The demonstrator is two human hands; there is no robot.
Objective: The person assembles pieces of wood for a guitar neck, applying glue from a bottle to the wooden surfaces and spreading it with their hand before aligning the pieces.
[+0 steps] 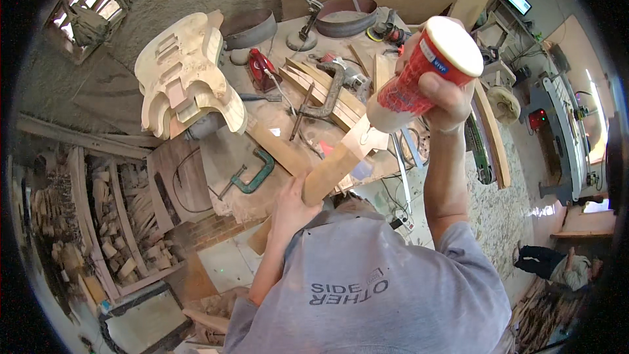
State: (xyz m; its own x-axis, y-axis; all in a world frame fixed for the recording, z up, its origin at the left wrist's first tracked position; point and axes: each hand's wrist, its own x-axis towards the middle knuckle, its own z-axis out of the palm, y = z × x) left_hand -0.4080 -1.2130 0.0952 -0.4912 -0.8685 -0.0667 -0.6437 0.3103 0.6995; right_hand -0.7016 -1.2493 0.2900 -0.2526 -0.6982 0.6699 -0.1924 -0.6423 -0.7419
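Observation:
My right hand [444, 95] grips a tilted glue bottle [419, 69] with a red label and a white base, its nozzle pointing down at a wooden neck-shaped piece [337, 160]. My left hand [290, 206] holds the lower end of that wooden piece, which slants up to the right over the workbench [275, 115]. The bottle's tip sits just above the wider upper end of the wood; whether it touches is unclear.
An unfinished wooden guitar body [187, 72] lies on the bench's left. A green clamp [252, 177], a grey clamp [327, 92] on wooden strips, a red tool [262, 69] and a desk lamp [291, 6] are nearby. Wood scraps [111, 216] fill racks at left. Another person [557, 267] is at lower right.

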